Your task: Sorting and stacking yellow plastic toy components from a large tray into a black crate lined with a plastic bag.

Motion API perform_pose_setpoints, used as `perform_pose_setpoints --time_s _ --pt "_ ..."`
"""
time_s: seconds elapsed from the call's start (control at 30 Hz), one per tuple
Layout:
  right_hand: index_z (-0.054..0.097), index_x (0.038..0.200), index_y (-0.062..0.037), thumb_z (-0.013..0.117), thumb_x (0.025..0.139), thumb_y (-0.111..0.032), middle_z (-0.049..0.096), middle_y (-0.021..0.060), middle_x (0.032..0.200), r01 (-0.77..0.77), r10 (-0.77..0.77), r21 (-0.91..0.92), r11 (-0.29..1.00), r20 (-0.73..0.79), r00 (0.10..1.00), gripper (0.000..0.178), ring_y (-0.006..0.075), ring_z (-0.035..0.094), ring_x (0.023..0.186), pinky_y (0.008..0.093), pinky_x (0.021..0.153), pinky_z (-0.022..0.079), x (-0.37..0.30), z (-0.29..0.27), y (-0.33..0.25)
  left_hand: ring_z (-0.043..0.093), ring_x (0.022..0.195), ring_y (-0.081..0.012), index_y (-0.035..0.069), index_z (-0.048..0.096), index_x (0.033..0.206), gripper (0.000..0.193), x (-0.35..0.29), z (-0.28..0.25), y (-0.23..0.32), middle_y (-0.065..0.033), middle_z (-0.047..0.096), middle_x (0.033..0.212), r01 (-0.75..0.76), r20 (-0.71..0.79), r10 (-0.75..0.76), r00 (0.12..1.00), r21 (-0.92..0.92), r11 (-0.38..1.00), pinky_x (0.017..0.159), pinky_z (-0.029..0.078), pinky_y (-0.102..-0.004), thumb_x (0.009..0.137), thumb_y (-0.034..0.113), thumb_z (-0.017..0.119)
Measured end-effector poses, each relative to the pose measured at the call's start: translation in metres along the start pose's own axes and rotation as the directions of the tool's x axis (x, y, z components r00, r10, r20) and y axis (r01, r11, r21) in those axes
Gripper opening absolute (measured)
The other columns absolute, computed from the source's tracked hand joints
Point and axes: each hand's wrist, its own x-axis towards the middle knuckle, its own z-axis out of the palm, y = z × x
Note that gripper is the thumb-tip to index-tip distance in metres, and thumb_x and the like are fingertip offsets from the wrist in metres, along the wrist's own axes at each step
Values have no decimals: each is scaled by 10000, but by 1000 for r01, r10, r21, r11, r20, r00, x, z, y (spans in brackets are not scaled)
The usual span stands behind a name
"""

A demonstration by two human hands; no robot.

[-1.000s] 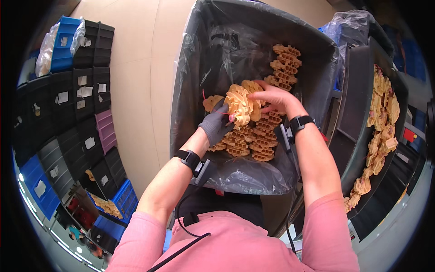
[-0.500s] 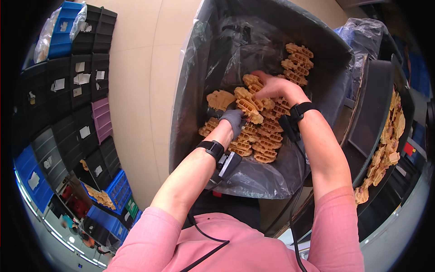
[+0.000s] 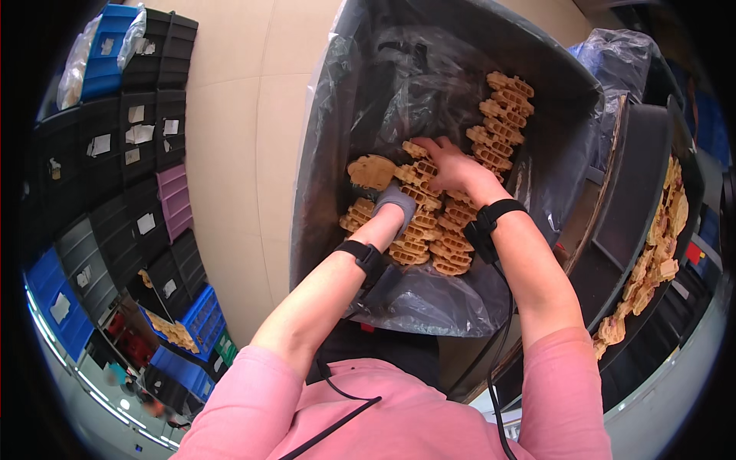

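Note:
Rows of tan, slotted, scallop-edged moulded pieces stand packed in a large dark bin lined with clear plastic. My right hand, bare, curves round the far part of a middle row, thumb on the near side and fingers over its far end. Beside the same row, on its left, my left hand in a grey glove reaches down among the pieces; its fingers are hidden. A flat tan piece lies face up just beyond the gloved hand. Another row runs along the bin's right side.
Black crates with paper labels are stacked on the left, with a pink crate among them. On the right, a dark container holds more tan pieces. Black cables hang from my wrist straps.
The group of tan pieces between my hands has settled lower and straighter into the row. My left hand has sunk deeper among the pieces. My right hand has shifted slightly left and nearer.

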Motion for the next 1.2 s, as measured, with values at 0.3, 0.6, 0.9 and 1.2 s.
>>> perform_pose_setpoints --time_s 0.3,0.6,0.9,1.2 --pt "283 1453 -248 691 622 -31 330 201 1423 8 -9 -14 1000 -75 997 951 397 350 1302 422 1059 376 -3 15 5 453 1223 -322 126 525 1245 631 22 -77 -2 -164 485 1314 -42 -195 97 976 264 964 1039 364 -392 680 277 760" --pt "304 1446 -240 684 626 -27 339 191 1429 35 -33 12 999 -153 988 928 392 365 1291 418 1059 373 -1 22 10 534 1131 -358 117 540 1228 411 40 -72 -22 -192 588 1147 -48 -279 149 949 337 940 940 440 -414 845 265 556" --pt "312 1440 -259 693 656 -15 350 136 1429 -37 34 -17 999 -162 986 905 344 373 1300 427 1050 385 -6 24 10 591 969 -291 147 571 1154 349 -20 -55 -17 -114 568 1099 -265 159 408 899 939 218 762 508 -404 810 202 588" --pt "314 1442 -228 676 671 -16 261 130 1504 -24 33 31 999 -328 944 878 337 332 1342 426 1068 365 -10 43 14 580 952 -255 181 579 1124 303 -40 -46 -27 -71 547 1065 -150 79 286 955 961 234 752 497 -365 828 122 554"
